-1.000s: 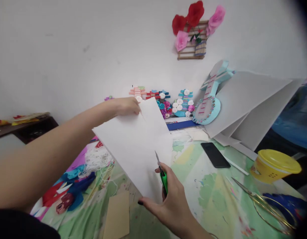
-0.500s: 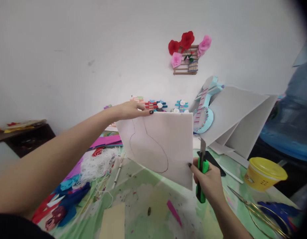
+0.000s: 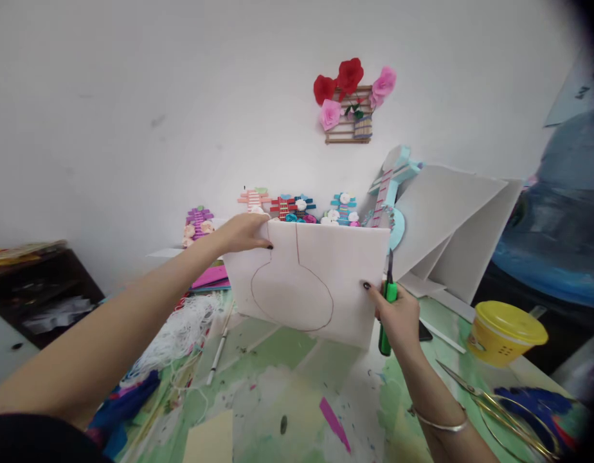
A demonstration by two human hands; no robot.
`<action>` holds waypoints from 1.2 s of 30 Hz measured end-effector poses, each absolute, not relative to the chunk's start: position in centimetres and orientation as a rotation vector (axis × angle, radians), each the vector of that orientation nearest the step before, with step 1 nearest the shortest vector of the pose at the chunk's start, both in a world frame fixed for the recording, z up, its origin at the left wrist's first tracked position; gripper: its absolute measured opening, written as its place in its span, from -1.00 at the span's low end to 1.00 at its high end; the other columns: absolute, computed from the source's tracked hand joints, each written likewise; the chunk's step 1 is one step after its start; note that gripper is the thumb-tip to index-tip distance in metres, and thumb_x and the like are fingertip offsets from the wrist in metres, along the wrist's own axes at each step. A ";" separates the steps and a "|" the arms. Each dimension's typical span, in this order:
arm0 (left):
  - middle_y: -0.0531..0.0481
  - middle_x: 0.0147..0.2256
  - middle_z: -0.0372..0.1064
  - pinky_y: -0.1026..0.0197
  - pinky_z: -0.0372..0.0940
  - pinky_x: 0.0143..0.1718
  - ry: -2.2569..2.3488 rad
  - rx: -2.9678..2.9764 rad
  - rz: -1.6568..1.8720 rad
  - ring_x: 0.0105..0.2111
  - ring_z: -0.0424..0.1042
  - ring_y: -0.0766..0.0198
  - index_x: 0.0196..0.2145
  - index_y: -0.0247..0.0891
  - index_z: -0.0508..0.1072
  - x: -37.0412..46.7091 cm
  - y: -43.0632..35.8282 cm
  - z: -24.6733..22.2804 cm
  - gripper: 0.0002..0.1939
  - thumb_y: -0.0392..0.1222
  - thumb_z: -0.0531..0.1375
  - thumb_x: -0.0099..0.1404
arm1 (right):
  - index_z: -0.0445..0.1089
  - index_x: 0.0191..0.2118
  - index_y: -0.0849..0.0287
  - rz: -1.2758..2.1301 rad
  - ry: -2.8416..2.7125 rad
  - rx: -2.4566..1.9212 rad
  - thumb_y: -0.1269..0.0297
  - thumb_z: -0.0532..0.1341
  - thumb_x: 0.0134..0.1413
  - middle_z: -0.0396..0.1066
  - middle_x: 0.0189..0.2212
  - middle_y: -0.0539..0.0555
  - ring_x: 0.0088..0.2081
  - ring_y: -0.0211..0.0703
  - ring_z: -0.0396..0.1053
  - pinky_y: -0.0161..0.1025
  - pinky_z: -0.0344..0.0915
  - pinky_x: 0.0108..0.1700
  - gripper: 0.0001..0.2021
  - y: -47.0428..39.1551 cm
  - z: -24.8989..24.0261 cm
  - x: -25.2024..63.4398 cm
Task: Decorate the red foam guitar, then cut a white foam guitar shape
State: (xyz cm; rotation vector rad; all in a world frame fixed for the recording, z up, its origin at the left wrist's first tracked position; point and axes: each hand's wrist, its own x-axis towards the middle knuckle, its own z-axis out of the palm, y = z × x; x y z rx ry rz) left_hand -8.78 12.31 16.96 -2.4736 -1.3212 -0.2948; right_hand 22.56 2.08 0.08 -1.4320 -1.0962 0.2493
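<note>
A white board [image 3: 348, 276], which looks like foam board, stands upright above the table and faces me. A pencil-like outline on it has a rounded body and a narrow neck reaching the top edge. My left hand [image 3: 246, 233] grips the board's top edge towards the left, thumb on the front face. My right hand [image 3: 398, 315] is closed around a green utility knife [image 3: 390, 292], its blade pointing up. The thumb of that hand also presses on the board near its right edge. The fingers behind the board are hidden.
Gold-handled scissors [image 3: 490, 405] and a yellow lidded tub [image 3: 506, 331] are at right. White string [image 3: 176, 341] and a white pen [image 3: 217, 357] lie left. Behind stand a blue guitar-shaped craft [image 3: 396, 225] and leaning white boards [image 3: 451, 212].
The board has turned to face me more squarely, its top edge now nearly level. My right hand and the knife have risen slightly. Both hands keep their hold.
</note>
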 end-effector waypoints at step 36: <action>-0.16 -0.19 0.43 0.11 0.13 -0.33 -1.457 -2.257 -0.348 -0.20 0.39 -0.06 -0.25 -0.20 0.32 -7.4 11.8 15.5 -0.60 0.15 0.18 0.12 | 0.21 -0.60 0.11 0.266 -1.227 -1.611 -0.14 0.18 -0.08 0.19 -0.74 -0.06 -0.61 -0.22 0.13 -0.28 0.06 -0.46 -0.59 7.0 0.3 24.8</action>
